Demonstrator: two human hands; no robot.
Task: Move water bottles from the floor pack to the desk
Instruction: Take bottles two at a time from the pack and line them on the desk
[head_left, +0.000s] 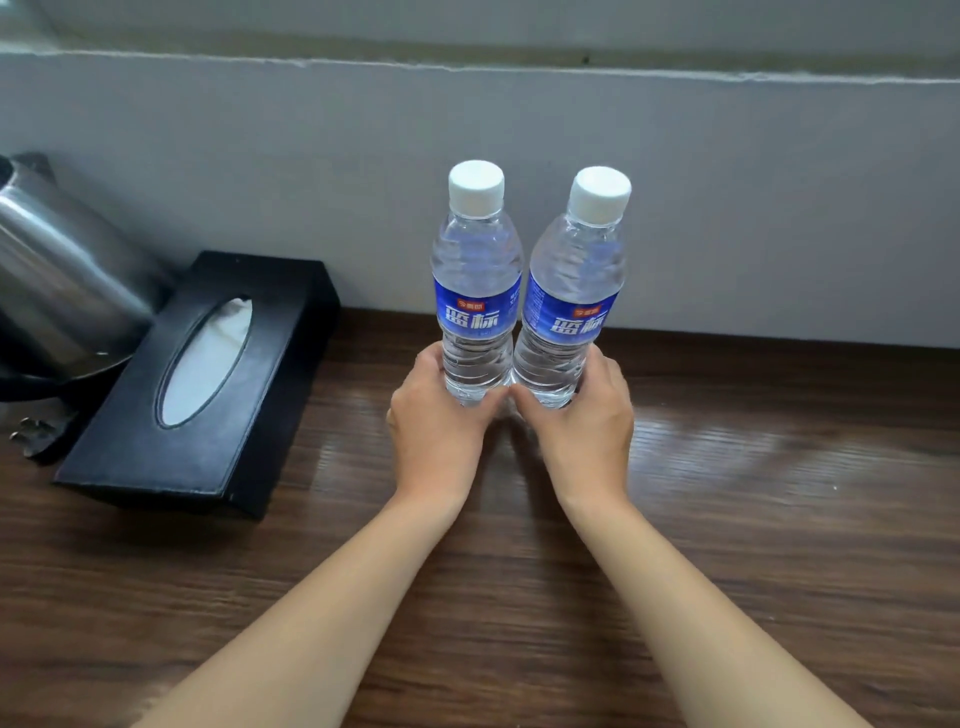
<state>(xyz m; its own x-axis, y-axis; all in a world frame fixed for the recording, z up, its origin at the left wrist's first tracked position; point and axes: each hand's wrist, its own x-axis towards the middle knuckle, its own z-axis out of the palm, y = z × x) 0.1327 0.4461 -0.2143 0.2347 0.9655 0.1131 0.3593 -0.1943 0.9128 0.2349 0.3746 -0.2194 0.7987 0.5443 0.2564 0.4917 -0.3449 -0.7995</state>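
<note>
1. Nearest me: my two bare forearms reach forward over the dark wood-grain counter (727, 519), converging toward the middle.
2. My left hand (436, 431) grips the base of the left bottle (475, 291), fingers wrapped round its far side, thumb on the near side.
3. My right hand (587, 426) grips the base of the right bottle (571, 301) the same way. The thumbs nearly meet between the two bottles.
4. Both bottles are upright, clear, full, with white caps and blue labels. They touch low down and lean slightly apart at the caps. I cannot tell whether their bases rest on the counter or sit just above it.
5. Left of the bottles, apart from them: a black tissue box (208, 384), angled, with white tissue in its oval slot.
6. Farther left, just beside the box: a steel kettle (62, 280), partly out of view.
7. Farthest: a pale wall (727, 208) behind the counter's back edge.
</note>
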